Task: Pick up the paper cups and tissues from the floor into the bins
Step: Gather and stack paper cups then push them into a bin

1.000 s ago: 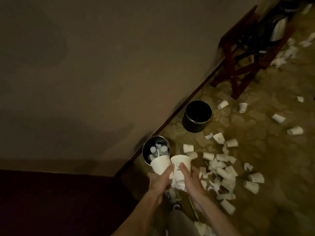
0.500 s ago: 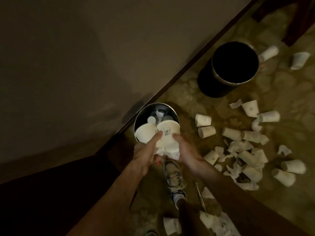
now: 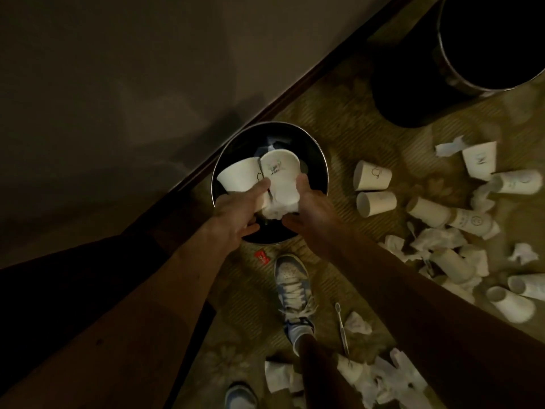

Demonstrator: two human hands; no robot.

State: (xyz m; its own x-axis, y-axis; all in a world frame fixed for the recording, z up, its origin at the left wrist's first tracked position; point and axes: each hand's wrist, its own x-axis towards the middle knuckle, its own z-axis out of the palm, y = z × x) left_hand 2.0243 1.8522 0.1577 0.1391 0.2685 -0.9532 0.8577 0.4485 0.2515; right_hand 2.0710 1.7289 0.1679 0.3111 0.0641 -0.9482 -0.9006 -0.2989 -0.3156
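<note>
Now your left hand (image 3: 236, 209) grips one paper cup (image 3: 239, 180), and your right hand (image 3: 314, 206) grips a second cup (image 3: 281, 178), with a tissue wad (image 3: 275, 211) bunched between them. All of it hangs over the near bin (image 3: 323, 169). This looks like the drop, so loosen both hands and let it fall inside. Beyond, loose cups (image 3: 373, 180) litter the floor (image 3: 339, 128) near the far bin (image 3: 413, 90).

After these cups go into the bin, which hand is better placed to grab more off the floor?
Probably the right hand. The loose cups and tissues lie on the floor on its side of the bin, while the left hand is on the wall side.
</note>
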